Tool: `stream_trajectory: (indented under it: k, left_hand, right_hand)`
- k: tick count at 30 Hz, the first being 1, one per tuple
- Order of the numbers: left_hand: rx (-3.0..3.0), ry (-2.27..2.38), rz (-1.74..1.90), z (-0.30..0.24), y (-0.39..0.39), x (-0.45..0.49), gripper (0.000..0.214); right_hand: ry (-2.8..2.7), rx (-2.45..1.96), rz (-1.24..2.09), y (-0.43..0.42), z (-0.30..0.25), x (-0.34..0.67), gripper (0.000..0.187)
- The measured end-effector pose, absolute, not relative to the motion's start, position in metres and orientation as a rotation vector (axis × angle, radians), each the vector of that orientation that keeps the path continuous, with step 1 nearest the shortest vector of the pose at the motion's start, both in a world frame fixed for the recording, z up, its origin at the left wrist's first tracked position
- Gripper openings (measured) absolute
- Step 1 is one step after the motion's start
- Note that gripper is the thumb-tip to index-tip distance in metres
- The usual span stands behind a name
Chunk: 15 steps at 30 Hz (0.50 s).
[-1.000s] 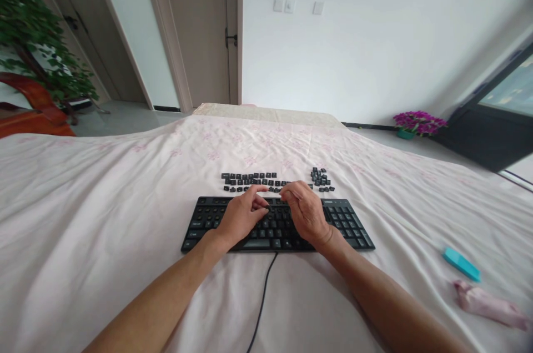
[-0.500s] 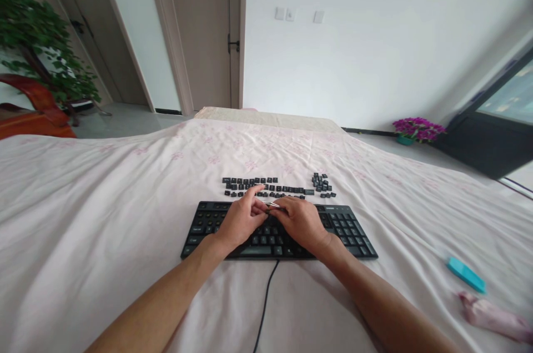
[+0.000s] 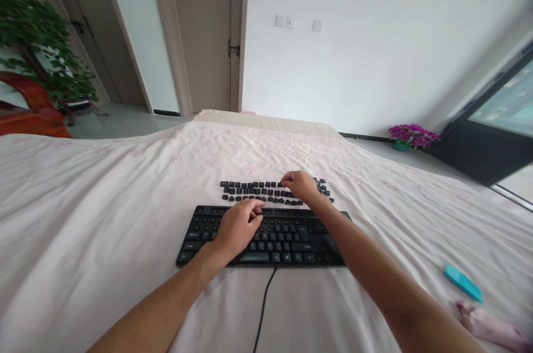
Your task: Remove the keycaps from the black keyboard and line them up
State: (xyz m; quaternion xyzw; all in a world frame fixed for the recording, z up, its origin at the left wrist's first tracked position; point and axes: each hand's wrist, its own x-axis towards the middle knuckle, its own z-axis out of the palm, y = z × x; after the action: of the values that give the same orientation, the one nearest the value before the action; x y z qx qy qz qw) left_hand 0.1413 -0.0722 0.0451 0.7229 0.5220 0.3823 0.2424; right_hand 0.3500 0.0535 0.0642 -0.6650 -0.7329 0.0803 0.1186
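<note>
A black wired keyboard (image 3: 287,236) lies on the pale pink bed sheet (image 3: 104,203) in front of me. My left hand (image 3: 237,228) rests on the keyboard's middle rows with its fingers curled, the thumb and forefinger pinched together near the top rows. My right hand (image 3: 302,185) reaches past the keyboard to the rows of loose black keycaps (image 3: 254,191) laid out on the sheet, its fingers bent down onto them. What its fingertips hold, if anything, is hidden.
The keyboard's cable (image 3: 263,308) runs toward me. A teal flat object (image 3: 462,282) and a pink bundle (image 3: 491,324) lie at the right. A potted plant (image 3: 33,36), doors (image 3: 200,31) and purple flowers (image 3: 412,135) stand beyond the bed.
My right hand has left the keyboard, where both hands met over a thin metal tool, and moved forward onto the loose keycaps. My left hand stays on the keys.
</note>
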Motion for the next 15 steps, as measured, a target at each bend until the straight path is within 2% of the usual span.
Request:
stream_trajectory:
  k: [15]
  left_hand:
    - [1.998, 1.442, 1.026, 0.047, -0.0717, 0.1418, 0.031]
  right_hand:
    - [-2.16, -1.988, 0.259, 0.0637, 0.0574, 0.3489, 0.02]
